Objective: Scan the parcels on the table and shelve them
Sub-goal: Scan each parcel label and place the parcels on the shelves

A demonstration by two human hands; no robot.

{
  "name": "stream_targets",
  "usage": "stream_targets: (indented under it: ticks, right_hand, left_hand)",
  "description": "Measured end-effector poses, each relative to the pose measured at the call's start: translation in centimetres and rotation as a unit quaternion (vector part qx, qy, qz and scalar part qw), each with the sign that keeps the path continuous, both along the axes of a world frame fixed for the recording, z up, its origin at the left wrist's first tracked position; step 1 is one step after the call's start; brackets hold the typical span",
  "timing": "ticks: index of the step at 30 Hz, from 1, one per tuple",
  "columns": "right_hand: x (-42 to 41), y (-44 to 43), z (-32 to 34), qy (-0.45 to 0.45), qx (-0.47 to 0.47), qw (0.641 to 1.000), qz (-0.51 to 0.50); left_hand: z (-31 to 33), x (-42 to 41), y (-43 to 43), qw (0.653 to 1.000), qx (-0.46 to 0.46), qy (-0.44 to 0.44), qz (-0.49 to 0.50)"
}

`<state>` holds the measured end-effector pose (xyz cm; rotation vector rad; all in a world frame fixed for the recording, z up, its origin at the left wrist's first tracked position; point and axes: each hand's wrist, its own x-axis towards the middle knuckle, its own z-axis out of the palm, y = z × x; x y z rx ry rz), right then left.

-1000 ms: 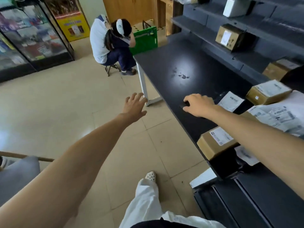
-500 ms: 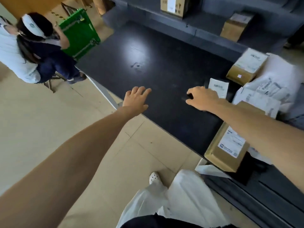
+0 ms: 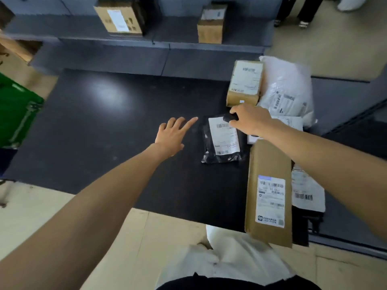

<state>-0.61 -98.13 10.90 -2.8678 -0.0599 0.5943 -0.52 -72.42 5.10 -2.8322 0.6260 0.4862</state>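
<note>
A black poly bag parcel [image 3: 222, 141] with a white label lies on the black table [image 3: 100, 126]. My right hand [image 3: 251, 120] hovers over its top edge, shut on a small black scanner [image 3: 230, 117]. My left hand [image 3: 173, 135] is open, fingers spread, just left of the bag and not touching it. A long flat cardboard parcel [image 3: 269, 191] lies at the table's front right under my right forearm. Behind it sit a small cardboard box [image 3: 244, 83] and a white poly bag [image 3: 287, 91].
Grey shelves [image 3: 167, 51] run behind the table, holding two cardboard boxes [image 3: 119, 16] [image 3: 211, 24]. A green crate [image 3: 14, 109] stands at the left. Another white-labelled parcel [image 3: 306, 189] lies right of the long parcel. A person's legs [image 3: 301, 11] stand at the far right.
My view has swung right, over the table. My right hand has lifted the scanner and carried it over the black bag. My left hand has moved over the table toward the bag.
</note>
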Motion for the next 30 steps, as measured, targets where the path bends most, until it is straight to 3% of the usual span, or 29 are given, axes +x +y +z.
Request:
stream_targets:
  ticks: [6,17,24,30]
  right_hand:
    - [1.1,-3.8,-1.6,0.021,0.026,0.998,-0.062]
    - [-1.3,-5.9,-3.2,0.029,0.067,0.977,-0.200]
    - [-3.4,-4.6,-3.5,0.016,0.079,0.958,-0.274]
    - [-4.1,-0.8,-1.9,0.002,0.066,0.955,-0.288]
  left_hand:
    - [-2.2,4.9,-6.2,0.994,0.033,0.025,-0.100]
    - [-4.9,8.2,-13.6,0.948,0.148,0.065,-0.273]
    - [-5.7,8.6,-10.5,0.924,0.194,0.077,-0.320]
    - [-5.1,8.4,-5.3,0.943,0.150,0.050,-0.294]
